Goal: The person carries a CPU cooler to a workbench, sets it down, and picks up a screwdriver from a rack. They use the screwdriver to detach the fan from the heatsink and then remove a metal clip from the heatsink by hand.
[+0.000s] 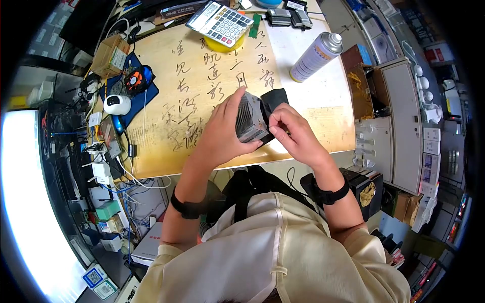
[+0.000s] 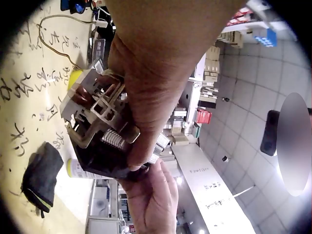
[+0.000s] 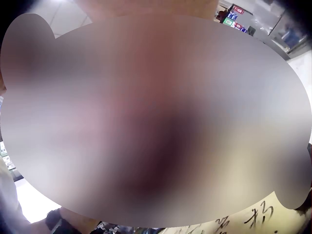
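Finned heatsink (image 1: 248, 121) clamped in left hand (image 1: 218, 130), right hand (image 1: 299, 136) curled at its dark edge, cannot tell whether pinching, spray can (image 1: 316, 58) beyond on table (image 1: 328, 121)

Above the table's (image 1: 323, 121) near edge, the left hand (image 1: 220, 131) grips a finned heatsink (image 1: 246, 122) and the right hand (image 1: 297, 135) pinches its side, with a cloth (image 1: 275, 96) just beyond, a can (image 1: 313, 60) toward the right edge and a calculator (image 1: 221, 24) near the far edge.
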Motion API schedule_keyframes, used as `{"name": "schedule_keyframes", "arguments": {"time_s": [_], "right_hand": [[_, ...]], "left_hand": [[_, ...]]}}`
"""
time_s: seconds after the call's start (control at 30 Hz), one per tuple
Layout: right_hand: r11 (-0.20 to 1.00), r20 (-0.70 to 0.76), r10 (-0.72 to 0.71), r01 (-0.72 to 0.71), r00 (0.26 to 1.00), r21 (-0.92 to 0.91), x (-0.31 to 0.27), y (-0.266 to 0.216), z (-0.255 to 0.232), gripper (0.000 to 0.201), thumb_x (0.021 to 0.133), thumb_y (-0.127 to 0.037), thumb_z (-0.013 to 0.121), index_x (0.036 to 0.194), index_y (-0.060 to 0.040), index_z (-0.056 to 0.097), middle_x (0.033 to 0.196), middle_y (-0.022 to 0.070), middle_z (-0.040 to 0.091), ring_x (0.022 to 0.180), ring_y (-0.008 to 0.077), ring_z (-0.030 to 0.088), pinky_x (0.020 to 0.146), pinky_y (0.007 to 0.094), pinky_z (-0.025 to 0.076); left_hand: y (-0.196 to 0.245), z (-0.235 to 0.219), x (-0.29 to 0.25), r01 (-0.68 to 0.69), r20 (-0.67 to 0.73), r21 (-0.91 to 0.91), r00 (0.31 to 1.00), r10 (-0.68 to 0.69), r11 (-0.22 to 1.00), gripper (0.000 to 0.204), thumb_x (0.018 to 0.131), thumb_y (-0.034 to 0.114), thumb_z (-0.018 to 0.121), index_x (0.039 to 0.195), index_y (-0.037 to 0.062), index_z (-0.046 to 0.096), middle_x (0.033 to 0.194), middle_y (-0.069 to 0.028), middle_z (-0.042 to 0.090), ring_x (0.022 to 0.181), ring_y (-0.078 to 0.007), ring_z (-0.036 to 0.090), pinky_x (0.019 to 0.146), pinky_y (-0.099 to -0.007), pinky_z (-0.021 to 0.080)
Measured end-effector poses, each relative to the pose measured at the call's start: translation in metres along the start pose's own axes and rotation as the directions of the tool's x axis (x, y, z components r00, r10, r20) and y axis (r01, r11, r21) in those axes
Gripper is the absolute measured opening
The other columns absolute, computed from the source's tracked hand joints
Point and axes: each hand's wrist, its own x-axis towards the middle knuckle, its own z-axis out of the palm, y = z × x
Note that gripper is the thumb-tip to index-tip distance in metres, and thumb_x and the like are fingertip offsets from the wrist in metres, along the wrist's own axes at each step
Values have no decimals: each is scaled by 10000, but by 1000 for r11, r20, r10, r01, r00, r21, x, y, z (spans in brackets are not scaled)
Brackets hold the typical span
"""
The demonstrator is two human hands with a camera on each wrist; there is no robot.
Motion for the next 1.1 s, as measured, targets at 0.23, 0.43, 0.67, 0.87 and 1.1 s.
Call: {"name": "schedule_keyframes", "arguments": {"time_s": [0.23, 0.43, 0.67, 0.87, 1.1], "right_hand": [[998, -5, 45, -45, 999, 33, -4, 0, 3, 89, 852, -32, 582, 863, -25, 494, 793, 85, 443, 714, 220, 462, 651, 310, 408], [987, 15, 111, -113, 994, 115, -5, -2, 1, 70, 844, -20, 595, 876, -11, 533, 819, 66, 458, 720, 176, 466, 644, 275, 408], [986, 65, 101, -109, 993, 123, 1, -6, -9, 159, 799, 3, 648, 942, -9, 579, 901, 33, 469, 787, 124, 498, 681, 235, 440], [986, 43, 123, -127, 991, 104, 3, -19, -15, 178, 763, -19, 685, 916, -4, 598, 874, 50, 479, 780, 145, 531, 692, 253, 460], [976, 138, 112, -135, 984, 172, 4, -11, -21, 110, 816, -45, 650, 906, -18, 593, 863, 15, 466, 741, 94, 488, 575, 213, 437]], "left_hand": [[-1, 1, -4, 5, 0, 11, 1000, -5, 1000, 1022, 578, 215, 825, 1406, 41, 254, 1276, -230, 449, 1168, -395, 449, 989, -437, 386], [-2, 1, -6, 57, 28, -31, 998, -57, 998, 1032, 575, 229, 827, 1406, 37, 245, 1209, -245, 490, 1114, -408, 486, 970, -441, 399], [-12, 6, -5, 134, 91, -242, 989, -115, 961, 1039, 608, 277, 821, 1419, 46, 214, 1222, -301, 504, 1116, -410, 535, 949, -411, 431], [-8, 6, -4, 282, 237, -370, 950, -204, 885, 987, 672, 219, 792, 1433, 55, 185, 1174, -248, 549, 1052, -309, 571, 917, -368, 444], [-6, 5, -7, 353, 362, -481, 914, -185, 803, 849, 760, 175, 727, 1438, 99, 222, 1103, -112, 553, 1007, -181, 539, 899, -307, 415]]}}
